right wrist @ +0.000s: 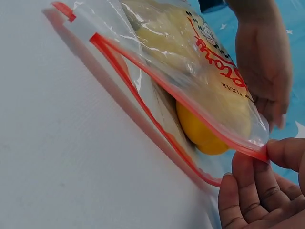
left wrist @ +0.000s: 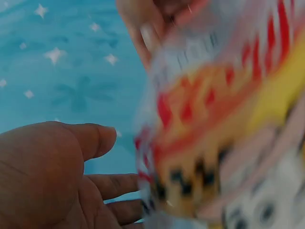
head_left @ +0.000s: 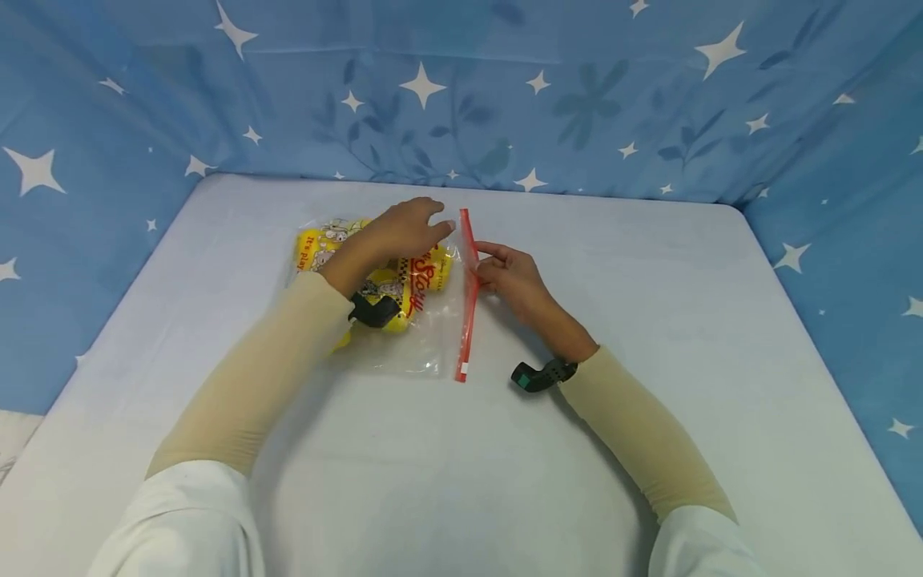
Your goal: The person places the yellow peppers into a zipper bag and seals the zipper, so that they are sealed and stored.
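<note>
A clear zip bag [head_left: 441, 340] with red lettering and cartoon prints lies on the white table. Its red zip strip [head_left: 467, 320] faces right, and in the right wrist view the mouth gapes. Inside are smooth, rounded yellow things [right wrist: 202, 129]; their kind is hard to tell. My right hand [head_left: 513, 280] pinches the bag's red edge between thumb and fingers, near one end of the mouth. Over the bag's far side is my left hand [head_left: 411, 228], thumb apart from the fingers, holding nothing. In the left wrist view, the printed bag [left wrist: 228, 124] is blurred beside that hand.
A white-covered table [head_left: 447, 481] extends around the bag on all sides. Blue curtains [head_left: 476, 104] with white stars stand along its back and sides. Each wrist wears a black camera band [head_left: 544, 375].
</note>
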Available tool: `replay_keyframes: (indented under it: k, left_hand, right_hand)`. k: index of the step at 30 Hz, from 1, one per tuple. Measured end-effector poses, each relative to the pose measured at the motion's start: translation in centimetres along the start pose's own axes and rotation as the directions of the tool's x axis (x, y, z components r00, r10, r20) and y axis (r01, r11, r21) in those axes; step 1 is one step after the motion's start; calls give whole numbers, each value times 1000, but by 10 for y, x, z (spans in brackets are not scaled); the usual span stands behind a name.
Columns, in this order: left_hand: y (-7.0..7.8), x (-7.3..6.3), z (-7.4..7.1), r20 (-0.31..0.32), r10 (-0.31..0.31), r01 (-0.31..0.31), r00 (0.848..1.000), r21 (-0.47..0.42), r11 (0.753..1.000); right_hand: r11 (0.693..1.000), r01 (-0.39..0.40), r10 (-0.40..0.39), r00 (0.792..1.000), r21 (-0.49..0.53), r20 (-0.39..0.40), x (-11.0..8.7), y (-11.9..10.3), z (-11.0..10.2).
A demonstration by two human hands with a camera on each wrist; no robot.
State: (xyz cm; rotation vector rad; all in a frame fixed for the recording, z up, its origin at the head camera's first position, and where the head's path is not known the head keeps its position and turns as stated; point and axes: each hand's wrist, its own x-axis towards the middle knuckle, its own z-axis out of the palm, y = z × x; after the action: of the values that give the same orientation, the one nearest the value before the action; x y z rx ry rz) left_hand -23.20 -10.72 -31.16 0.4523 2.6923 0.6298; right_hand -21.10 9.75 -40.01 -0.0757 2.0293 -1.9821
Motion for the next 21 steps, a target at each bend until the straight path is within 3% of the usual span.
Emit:
replay_keyframes:
  k: [5, 11, 15, 21]
  left_hand:
    - [-18, 20, -10, 119, -134, 136, 984, -2, 991]
    - [-23, 31, -11, 212, -175, 176, 961, 18, 984]
    - [-24, 35, -10, 222, -183, 180, 958, 34, 983]
    - [-26, 41, -10, 168, -131, 132, 977, 7, 991]
  right_hand:
    - [1000, 5, -5, 1000, -26, 9, 0, 1, 2]
    - [994, 36, -36, 999, -102, -3, 3, 5, 1]
    - [972, 89, -92, 996, -220, -5, 5, 8, 1]
    - [950, 119, -129, 992, -289, -15, 7, 10, 0]
